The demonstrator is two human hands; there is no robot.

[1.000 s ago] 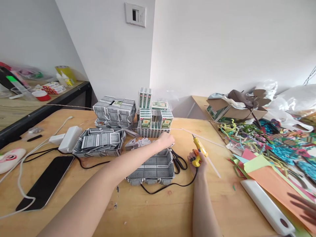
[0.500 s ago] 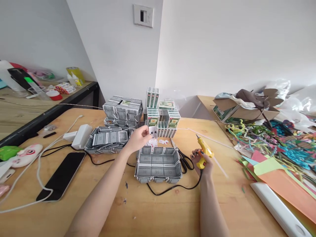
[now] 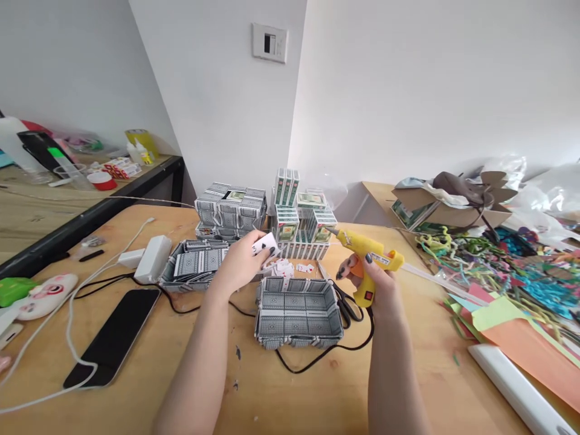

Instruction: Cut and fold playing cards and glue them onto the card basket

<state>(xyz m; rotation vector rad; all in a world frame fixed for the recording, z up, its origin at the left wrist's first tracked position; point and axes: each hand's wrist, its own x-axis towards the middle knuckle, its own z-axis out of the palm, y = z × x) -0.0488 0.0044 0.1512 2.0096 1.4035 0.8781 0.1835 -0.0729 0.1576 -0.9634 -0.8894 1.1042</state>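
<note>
Between the fingers of my left hand (image 3: 242,260) is a small white playing card piece (image 3: 263,244) with black spade marks. My right hand (image 3: 378,284) grips a yellow hot glue gun (image 3: 368,246), its nozzle pointing up and left. Below and between my hands sits an open box made of grey patterned playing cards (image 3: 299,344). Cut card pieces (image 3: 283,267) with red marks lie behind that box. Black-handled scissors (image 3: 348,305) rest at its right side, under my right hand. Beside my left hand, another card box (image 3: 170,279) holds loose grey-backed cards (image 3: 199,263).
Stacked card packs (image 3: 286,225) and a closed card box (image 3: 231,205) stand at the back. To the left lie a phone (image 3: 113,338), white cables and a white adapter (image 3: 154,260). Coloured paper (image 3: 525,326) and pipe cleaners (image 3: 498,278) cover the right. A black cord (image 3: 312,362) loops around the front box.
My left hand has turned the card piece to a tilt and shifted slightly left and down. The glue gun has risen and swung so its nozzle points further left.
</note>
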